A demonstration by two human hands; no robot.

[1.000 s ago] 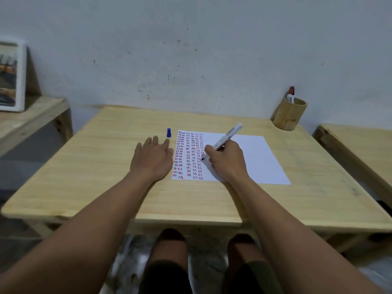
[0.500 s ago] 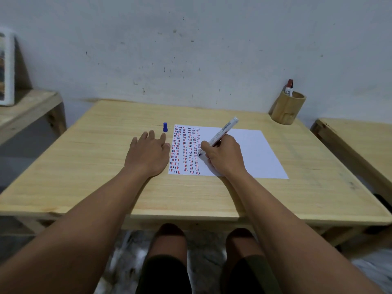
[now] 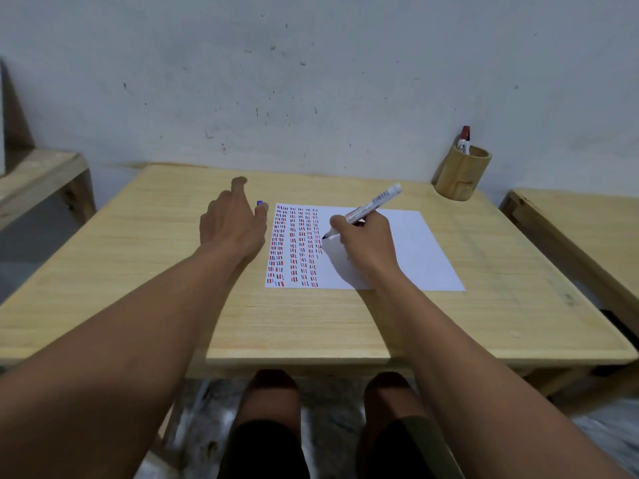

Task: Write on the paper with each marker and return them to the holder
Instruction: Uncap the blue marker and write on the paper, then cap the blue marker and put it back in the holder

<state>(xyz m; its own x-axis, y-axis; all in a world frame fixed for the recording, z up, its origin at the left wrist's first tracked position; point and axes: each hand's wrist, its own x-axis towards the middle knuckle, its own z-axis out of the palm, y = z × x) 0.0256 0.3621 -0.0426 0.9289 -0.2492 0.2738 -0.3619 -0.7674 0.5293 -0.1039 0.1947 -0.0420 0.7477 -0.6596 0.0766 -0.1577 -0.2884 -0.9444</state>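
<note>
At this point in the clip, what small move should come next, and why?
Probably the left hand closes on the blue cap beside its fingertips. The right hand has the uncapped marker in its grip with the tip at the paper, where rows of marks already stand, so capping looks due before it goes to the bamboo holder.

The pale, square wooden desk (image 3: 345, 323) shows a fine straight grain and a smooth, matt finish. On it lies a white sheet of paper (image 3: 408, 250), flat and matt. The white plastic marker (image 3: 371, 207) above the paper has a slight sheen. At the desk's far right corner stands a round tan wooden holder (image 3: 461, 176), smooth-sided. Behind the desk, the grey plaster wall (image 3: 311, 81) looks rough and speckled.
</note>
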